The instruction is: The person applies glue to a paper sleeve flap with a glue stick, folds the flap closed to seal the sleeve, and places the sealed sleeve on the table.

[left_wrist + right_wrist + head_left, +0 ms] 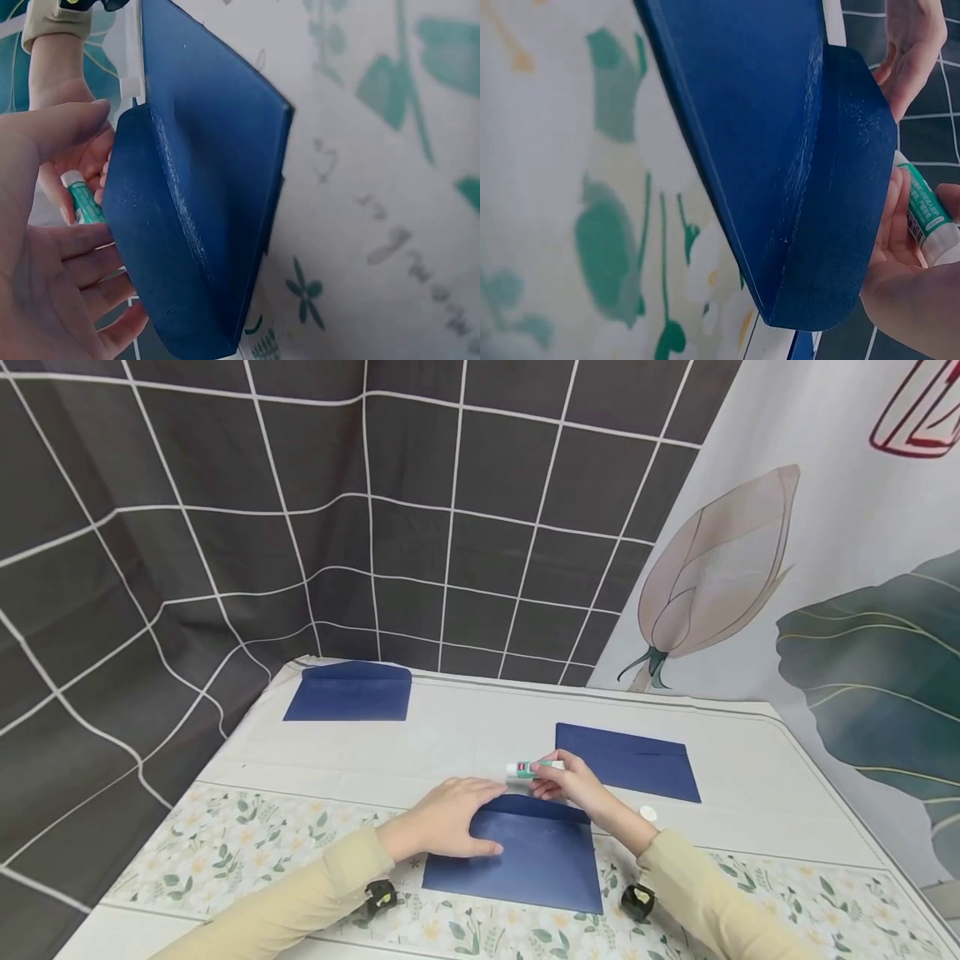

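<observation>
A navy blue envelope lies in front of me with its flap folded open on the far side. Whitish glue streaks run along the flap's crease in the left wrist view. My left hand is at the envelope's left side, thumb spread from the fingers, fingertips by the flap's edge. Just beyond the flap, my right hand grips a green and white glue stick between thumb and fingers, its white end toward the left.
A second blue envelope lies at the back left, and another lies behind my right hand. A small white cap sits beside my right wrist. The table cover has a floral band; a dark grid curtain hangs behind.
</observation>
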The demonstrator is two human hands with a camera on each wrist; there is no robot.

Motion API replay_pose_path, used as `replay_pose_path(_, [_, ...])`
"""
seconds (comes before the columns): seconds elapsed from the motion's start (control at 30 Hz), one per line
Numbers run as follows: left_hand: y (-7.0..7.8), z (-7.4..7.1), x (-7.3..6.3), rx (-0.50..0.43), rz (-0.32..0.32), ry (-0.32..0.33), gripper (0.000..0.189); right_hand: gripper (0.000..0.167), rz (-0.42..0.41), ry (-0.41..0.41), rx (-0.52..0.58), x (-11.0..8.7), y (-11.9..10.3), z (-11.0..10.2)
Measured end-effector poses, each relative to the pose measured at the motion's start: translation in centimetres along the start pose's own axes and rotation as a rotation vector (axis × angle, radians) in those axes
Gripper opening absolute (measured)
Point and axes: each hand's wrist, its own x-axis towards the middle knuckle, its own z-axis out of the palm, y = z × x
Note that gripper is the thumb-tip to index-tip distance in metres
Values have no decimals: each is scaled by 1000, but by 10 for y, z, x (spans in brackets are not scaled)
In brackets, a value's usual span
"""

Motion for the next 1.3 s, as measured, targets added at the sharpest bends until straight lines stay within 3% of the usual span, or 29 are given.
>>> replay_pose_path(0.37, [6, 0, -9, 12, 50, -19, 75, 30, -6, -50, -2, -12, -3, 2])
replay_pose_path(0.8, [14, 2, -19, 73, 84, -81, 67, 28, 59, -76, 33, -23, 3, 9])
replay_pose_path(1.3, [18, 10, -15, 208, 161, -89, 65, 32, 72, -88, 88, -30, 15, 17])
